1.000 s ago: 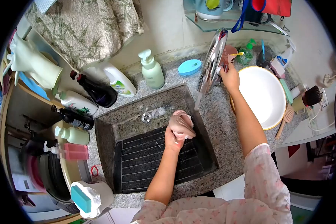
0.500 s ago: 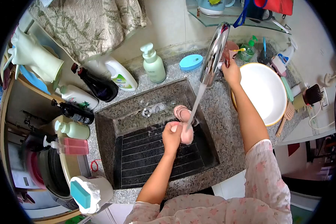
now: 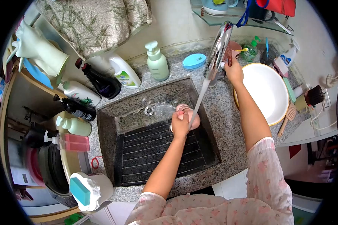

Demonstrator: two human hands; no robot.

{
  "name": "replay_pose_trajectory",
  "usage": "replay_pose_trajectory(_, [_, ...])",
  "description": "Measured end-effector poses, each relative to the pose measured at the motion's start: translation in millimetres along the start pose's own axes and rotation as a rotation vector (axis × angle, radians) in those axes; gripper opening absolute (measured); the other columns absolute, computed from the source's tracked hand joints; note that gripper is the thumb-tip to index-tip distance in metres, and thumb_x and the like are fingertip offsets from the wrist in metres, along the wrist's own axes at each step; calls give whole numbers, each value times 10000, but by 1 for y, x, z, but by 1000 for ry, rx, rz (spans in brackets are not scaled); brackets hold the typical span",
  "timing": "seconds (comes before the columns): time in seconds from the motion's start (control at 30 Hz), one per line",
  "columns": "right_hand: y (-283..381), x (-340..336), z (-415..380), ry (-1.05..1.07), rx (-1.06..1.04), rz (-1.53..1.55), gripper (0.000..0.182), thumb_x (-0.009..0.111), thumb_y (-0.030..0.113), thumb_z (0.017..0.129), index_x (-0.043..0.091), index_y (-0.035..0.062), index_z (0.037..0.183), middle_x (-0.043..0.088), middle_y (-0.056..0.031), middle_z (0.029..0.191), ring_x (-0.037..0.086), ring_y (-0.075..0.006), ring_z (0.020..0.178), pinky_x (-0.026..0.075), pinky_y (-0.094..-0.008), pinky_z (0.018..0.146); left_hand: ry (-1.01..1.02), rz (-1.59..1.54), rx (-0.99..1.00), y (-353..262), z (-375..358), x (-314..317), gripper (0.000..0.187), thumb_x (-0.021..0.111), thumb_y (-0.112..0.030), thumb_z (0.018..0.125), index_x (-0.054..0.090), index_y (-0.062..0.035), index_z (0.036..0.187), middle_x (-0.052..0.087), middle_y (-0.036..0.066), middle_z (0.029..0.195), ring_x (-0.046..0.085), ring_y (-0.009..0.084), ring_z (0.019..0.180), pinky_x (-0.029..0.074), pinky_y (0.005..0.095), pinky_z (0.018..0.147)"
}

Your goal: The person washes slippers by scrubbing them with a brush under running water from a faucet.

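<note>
Over the dark stone sink (image 3: 108,150), my left hand (image 3: 181,126) is closed around a pink, slipper-like item with a pale edge, mostly hidden by my fingers. Another rounded pink piece (image 3: 194,120) lies right beside it, close to the sink's right wall. From the chrome faucet (image 3: 218,48) a stream of water (image 3: 202,97) falls next to my left hand. My right hand (image 3: 233,71) grips the faucet's handle on its right side; the fingertips are partly hidden.
A white basin (image 3: 262,95) with a yellow rim stands right of the faucet. Along the back edge are a green pump bottle (image 3: 157,63), a white detergent bottle (image 3: 124,73) and a blue oval brush (image 3: 194,61). A tub with a blue sponge (image 3: 80,192) sits at front left.
My left hand has moved up and slightly right with the pink item, toward the other pink piece. My right hand stays at the faucet. Water still runs.
</note>
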State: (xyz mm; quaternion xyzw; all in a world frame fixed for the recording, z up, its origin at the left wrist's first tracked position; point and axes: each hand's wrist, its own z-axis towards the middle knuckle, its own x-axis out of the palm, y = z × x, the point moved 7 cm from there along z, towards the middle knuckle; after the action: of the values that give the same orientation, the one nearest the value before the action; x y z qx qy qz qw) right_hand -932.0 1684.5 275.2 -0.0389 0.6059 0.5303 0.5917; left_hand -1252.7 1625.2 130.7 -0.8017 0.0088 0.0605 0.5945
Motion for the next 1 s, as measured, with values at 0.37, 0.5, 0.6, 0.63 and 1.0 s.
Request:
replay_pose_trajectory(0.37, [5,0,3,-40,-9,175,317,584,281,754,597,12,922,628,-228,879,596,-403,851,458,-467,754,168,184,260,-6,10,29,199,506,-117,837,544,1,991,615,162,872,614,281,759,484,362,664])
replay_pose_trajectory(0.5, [15,-1,-2,63,-123,248,345,604,280,751,597,8,964,622,-232,852,595,-397,833,458,-433,742,215,-238,-248,5,-3,-4,278,594,-24,833,485,-23,1089,606,96,887,625,201,697,515,348,462])
replay_pose_trajectory(0.6, [0,-11,-15,-34,-130,562,355,585,250,831,572,-2,1082,647,-171,923,621,-284,802,464,-363,746,266,-518,-446,10,-11,-32,369,600,-47,838,440,-12,1169,576,125,1030,610,237,897,536,381,669])
replay_pose_trajectory(0.63, [-3,-22,-21,-79,-189,597,360,570,247,856,558,-12,1106,643,-140,912,605,-240,751,465,-339,701,319,-534,-423,10,-10,-35,403,608,-44,834,428,-29,1195,551,125,1082,580,259,983,519,402,751])
replay_pose_trajectory(1.0, [95,-14,-344,705,-249,433,503,455,44,898,333,76,1386,497,-272,1240,533,-313,1140,423,-315,918,60,-853,-344,11,-1,-115,632,672,-9,787,337,-42,1322,568,157,1092,605,229,939,519,344,765])
